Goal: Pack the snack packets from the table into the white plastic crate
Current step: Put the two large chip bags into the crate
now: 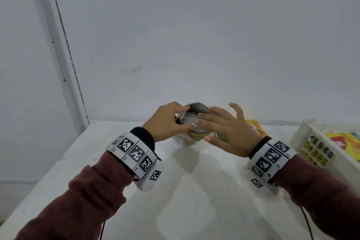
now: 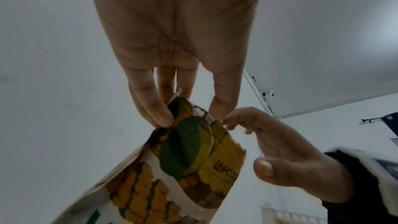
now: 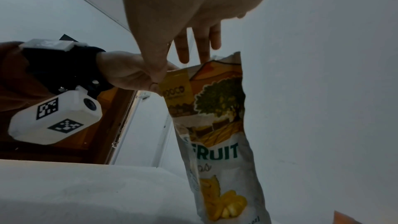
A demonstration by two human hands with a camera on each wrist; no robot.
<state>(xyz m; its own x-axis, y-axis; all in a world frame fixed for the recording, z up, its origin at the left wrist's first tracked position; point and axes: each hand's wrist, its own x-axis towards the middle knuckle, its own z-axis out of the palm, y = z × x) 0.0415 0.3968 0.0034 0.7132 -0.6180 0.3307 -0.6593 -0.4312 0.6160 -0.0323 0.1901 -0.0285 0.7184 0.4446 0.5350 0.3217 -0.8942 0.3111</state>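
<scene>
Two hands meet at the top of one tall snack bag standing on the white table [image 1: 194, 191].

The left hand [image 1: 165, 122] pinches the top edge of the fruit chips bag [image 1: 191, 132] with its thumb and fingers, while the right hand [image 1: 224, 132] is spread wide with straight fingers that just touch the bag top and grip nothing. I think the bag could slip or tip over, because only a small pinch holds it and it is tall and thin. The white crate [image 1: 303, 138] sits off to the right, so the bag could bump its wall on the way in. I count one bag in hand, one yellow packet [image 1: 255, 127] lying behind the right hand, one crate, and at least one yellow packet in the crate [image 1: 344, 142].
</scene>
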